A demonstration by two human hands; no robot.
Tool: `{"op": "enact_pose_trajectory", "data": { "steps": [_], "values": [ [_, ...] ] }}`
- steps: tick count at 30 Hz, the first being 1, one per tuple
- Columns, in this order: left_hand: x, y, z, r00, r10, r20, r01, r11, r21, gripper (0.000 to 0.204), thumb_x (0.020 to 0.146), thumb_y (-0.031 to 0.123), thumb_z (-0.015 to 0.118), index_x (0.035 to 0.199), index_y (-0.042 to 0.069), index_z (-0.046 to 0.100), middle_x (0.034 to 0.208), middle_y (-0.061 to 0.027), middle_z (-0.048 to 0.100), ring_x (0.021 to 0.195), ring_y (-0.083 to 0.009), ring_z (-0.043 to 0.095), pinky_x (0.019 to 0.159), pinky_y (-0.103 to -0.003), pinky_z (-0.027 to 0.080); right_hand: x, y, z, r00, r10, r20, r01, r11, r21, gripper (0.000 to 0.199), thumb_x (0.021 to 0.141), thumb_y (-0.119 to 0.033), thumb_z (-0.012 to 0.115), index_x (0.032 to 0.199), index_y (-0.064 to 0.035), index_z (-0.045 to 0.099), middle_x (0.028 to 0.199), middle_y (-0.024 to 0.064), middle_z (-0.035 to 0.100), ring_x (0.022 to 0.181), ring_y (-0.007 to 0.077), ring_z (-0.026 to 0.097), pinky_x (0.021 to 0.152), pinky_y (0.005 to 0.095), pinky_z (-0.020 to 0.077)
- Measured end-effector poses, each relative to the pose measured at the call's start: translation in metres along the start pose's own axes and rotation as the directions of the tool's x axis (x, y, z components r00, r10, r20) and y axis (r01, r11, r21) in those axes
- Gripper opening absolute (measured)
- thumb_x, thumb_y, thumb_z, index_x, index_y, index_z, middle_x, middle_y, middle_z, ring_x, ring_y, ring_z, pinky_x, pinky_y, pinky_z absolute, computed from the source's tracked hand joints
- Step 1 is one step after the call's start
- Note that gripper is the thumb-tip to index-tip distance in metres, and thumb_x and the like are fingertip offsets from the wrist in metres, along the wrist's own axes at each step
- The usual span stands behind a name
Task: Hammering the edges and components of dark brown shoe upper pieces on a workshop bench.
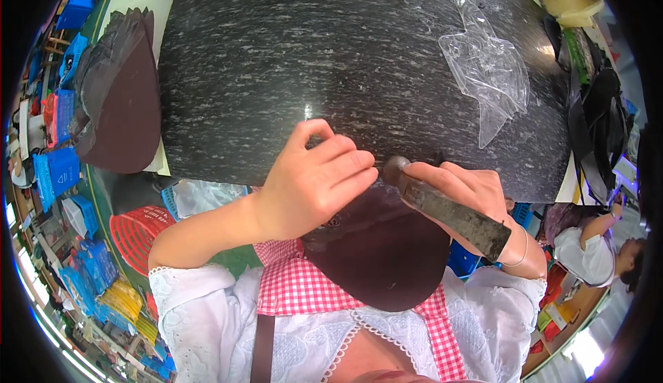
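At the near edge of the dark speckled tabletop (290,58), close to the middle of the view, the two hands meet over a dark brown rounded piece (376,252) of sheet material that hangs off the edge toward the person's checked apron. The left hand (314,183) lies palm down on the piece's upper edge, its fingers (345,158) curled and pressed together, pinning the piece against the tabletop. The right hand (469,189), just at 3 o'clock of the left, has its fingers wrapped fully around a worn metal tool (449,210) with a long flat handle; the tool's rounded end sits at the fingertips of the left hand, touching the edge of the piece, while the handle slants down toward 4 o'clock past the wrist.

A crumpled clear plastic bag (487,65) lies on the tabletop at 1 o'clock, well apart from the hands. A stack of dark brown cut pieces (124,100) rests at 10 o'clock beside the tabletop. A red basket (135,234) stands on the floor at 8 o'clock.
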State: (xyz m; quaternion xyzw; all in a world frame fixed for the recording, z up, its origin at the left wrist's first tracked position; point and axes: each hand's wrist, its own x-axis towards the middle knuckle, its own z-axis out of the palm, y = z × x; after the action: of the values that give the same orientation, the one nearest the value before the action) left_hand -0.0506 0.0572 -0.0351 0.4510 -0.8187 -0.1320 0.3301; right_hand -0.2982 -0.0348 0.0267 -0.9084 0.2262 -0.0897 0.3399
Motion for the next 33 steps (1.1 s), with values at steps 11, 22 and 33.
{"op": "enact_pose_trajectory", "data": {
  "steps": [11, 22, 33],
  "values": [
    [-0.016, 0.009, 0.003, 0.982, -0.171, -0.078, 0.172, 0.985, 0.015, 0.028, 0.073, 0.01, 0.083, 0.1, 0.012, 0.076, 0.096, 0.0011, 0.068, 0.084, -0.0184, 0.061, 0.092, -0.045, 0.038, 0.011, -0.003, 0.0, 0.995, -0.074, 0.063, 0.08, 0.991, -0.109, 0.048, 0.082, -0.011, 0.067, 0.129, -0.0025, 0.062, 0.075, 0.0048, 0.055, 0.063, 0.018, 0.066, 0.052, 0.0329, 0.0501],
    [-0.015, 0.024, 0.007, 1.0, -0.022, 0.005, 0.021, 0.982, 0.187, 0.028, 0.069, 0.008, 0.071, 0.096, 0.0, 0.071, 0.099, -0.0105, 0.064, 0.086, -0.0255, 0.062, 0.084, -0.042, 0.05, 0.028, -0.004, -0.003, 0.988, -0.154, -0.006, 0.152, 0.98, -0.128, 0.05, 0.077, -0.013, 0.072, 0.125, -0.0061, 0.063, 0.072, 0.0029, 0.054, 0.06, 0.0187, 0.064, 0.05, 0.0338, 0.0495],
    [0.047, -0.02, -0.026, 0.889, 0.384, 0.248, -0.438, 0.873, 0.215, 0.028, 0.068, 0.012, 0.068, 0.091, -0.004, 0.068, 0.1, -0.0158, 0.065, 0.083, -0.0247, 0.065, 0.067, -0.031, 0.055, 0.023, 0.01, -0.034, 0.996, -0.029, -0.082, 0.02, 0.994, -0.106, 0.051, 0.078, -0.012, 0.074, 0.127, -0.0037, 0.065, 0.089, 0.0122, 0.07, 0.074, 0.028, 0.073, 0.062, 0.0352, 0.0555]
  ]
}}
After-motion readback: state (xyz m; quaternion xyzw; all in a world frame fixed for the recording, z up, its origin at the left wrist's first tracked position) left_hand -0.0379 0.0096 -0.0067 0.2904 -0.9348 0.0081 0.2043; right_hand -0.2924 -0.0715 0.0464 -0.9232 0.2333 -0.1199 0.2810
